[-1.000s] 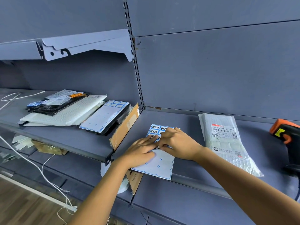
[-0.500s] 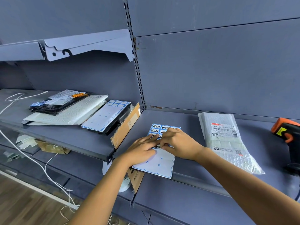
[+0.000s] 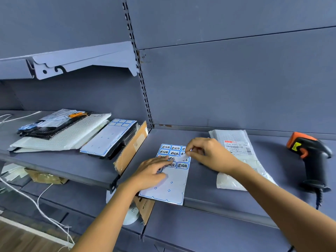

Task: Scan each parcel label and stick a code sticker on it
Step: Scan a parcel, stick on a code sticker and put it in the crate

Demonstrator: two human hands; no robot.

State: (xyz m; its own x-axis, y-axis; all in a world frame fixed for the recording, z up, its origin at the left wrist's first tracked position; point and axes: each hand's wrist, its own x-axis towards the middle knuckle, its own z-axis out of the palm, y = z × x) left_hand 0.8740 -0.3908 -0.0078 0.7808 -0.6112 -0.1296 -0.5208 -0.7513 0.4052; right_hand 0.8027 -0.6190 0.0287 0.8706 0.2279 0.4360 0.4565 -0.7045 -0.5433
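A white sticker sheet (image 3: pixel 169 186) with blue-bordered code stickers lies on the grey shelf (image 3: pixel 209 190). My left hand (image 3: pixel 151 171) presses flat on the sheet, fingers straight. My right hand (image 3: pixel 205 153) is lifted just above the sheet's upper right corner and pinches a small sticker (image 3: pixel 187 153) between thumb and fingertips. A white bubble-mailer parcel (image 3: pixel 234 155) with a barcode label lies right of the sheet, partly under my right forearm. An orange and black barcode scanner (image 3: pixel 309 157) rests on the shelf at far right.
On the left shelf lies a stack of parcels (image 3: pixel 54 131) with a used sticker sheet (image 3: pixel 109 139) on a dark packet. A cardboard piece (image 3: pixel 132 150) stands between the shelves. White cords (image 3: pixel 36 202) hang at lower left. A bracket (image 3: pixel 83 60) juts out above.
My right hand has risen off the sheet and moved right, peeling a sticker away. My left hand stays pressed on the sheet.
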